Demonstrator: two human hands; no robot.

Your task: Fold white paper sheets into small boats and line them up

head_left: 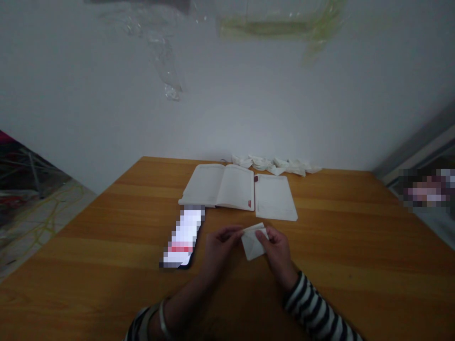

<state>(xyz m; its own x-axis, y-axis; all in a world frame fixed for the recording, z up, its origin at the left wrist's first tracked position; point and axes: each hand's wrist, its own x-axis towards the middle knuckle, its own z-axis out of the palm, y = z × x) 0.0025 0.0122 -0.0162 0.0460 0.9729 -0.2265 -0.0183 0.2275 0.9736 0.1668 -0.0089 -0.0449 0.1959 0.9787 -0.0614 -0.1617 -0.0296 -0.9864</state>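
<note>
Paper, apparently a folded white sheet in this dim view, is being pinched between your left hand and right hand over the counter, both grips clenching it. A phone is lying just beyond your left hand, while an open notebook, a loose sheet and folded paper pieces are sitting farther ahead.

Left hand has a phone just beside it, and folded paper fills the gap to the right hand. Forward, an open notebook and a white sheet block the way, with crumpled paper pieces behind them. Free path: the tabletop right of the right hand, out to the edge; narrow passable strip before the notebook
</note>
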